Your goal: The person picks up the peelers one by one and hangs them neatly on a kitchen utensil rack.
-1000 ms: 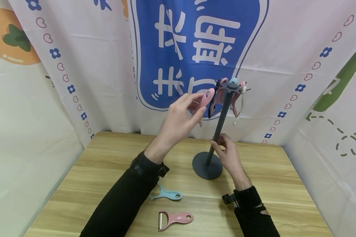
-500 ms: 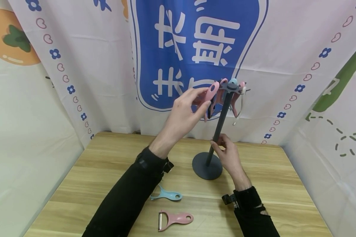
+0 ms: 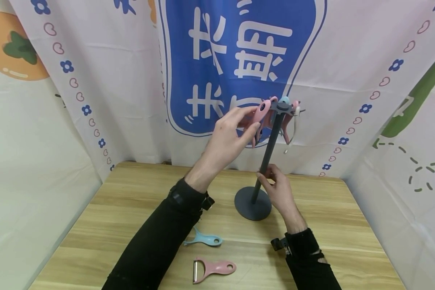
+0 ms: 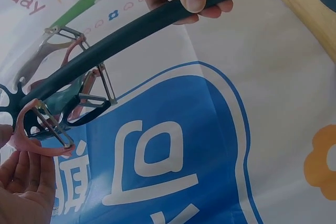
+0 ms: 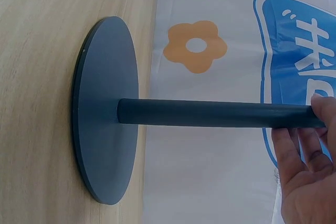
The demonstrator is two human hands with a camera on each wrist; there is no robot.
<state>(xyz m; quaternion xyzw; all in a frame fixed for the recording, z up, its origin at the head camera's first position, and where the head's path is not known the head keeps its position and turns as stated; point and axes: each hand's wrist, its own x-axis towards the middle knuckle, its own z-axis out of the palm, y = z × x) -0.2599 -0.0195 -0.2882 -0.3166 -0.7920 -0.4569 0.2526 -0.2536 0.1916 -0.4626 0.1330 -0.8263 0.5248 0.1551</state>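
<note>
My left hand [image 3: 229, 135] pinches a pink peeler [image 3: 262, 112] by its handle, the handle's hole right at the hooked top [image 3: 283, 106] of a dark stand. In the left wrist view the pink peeler [image 4: 39, 148] shows its metal blade, close beside the stand's hooks. My right hand [image 3: 278, 188] grips the stand's pole [image 3: 270, 155] low down, thumb and fingers round it, as the right wrist view also shows with the pole [image 5: 210, 114]. Pink, light blue, white and black peelers hang around the stand's top; the left hand partly hides some of them.
The stand's round base [image 3: 253, 209] sits on the wooden table [image 3: 130, 201]. A light blue peeler [image 3: 207, 239] lies near my left forearm, and another pink peeler [image 3: 221, 267] lies at the front. A printed cloth [image 3: 130, 80] hangs behind the table.
My left hand has moved right and slightly up, bringing the pink peeler from beside the stand to its hooks. The right hand stays on the pole.
</note>
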